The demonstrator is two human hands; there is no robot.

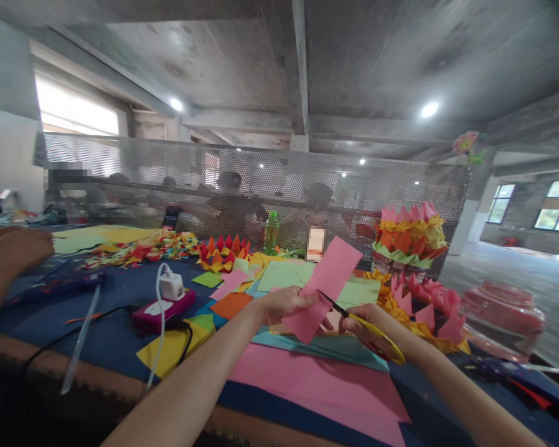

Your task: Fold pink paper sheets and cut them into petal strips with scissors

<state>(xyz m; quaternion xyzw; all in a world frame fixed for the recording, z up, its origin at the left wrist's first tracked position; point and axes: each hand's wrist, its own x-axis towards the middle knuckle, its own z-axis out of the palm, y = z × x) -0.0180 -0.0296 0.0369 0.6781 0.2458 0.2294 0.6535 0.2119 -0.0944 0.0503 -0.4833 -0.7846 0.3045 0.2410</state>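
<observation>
A strip of pink paper (336, 268) is pinched in my left hand (286, 303), held up at a slant above the table. My right hand (361, 323) grips yellow-handled scissors (386, 341), and their dark blades reach the right edge of the strip near its middle. Whether the blades are parted I cannot tell. Under both hands lie sheets of light green, blue and pink paper (317, 379). Cut pieces lie left of my left hand, among them an orange square (231, 305) and a small green square (207, 279).
A purple power strip (165, 310) with a white charger and cables stands left. Folded-paper rings (410, 239) are stacked at the right, near a clear plastic jar (502, 320) and a glue gun (517, 379). A green bottle (271, 234) stands behind; another person's hand (21, 245) is far left.
</observation>
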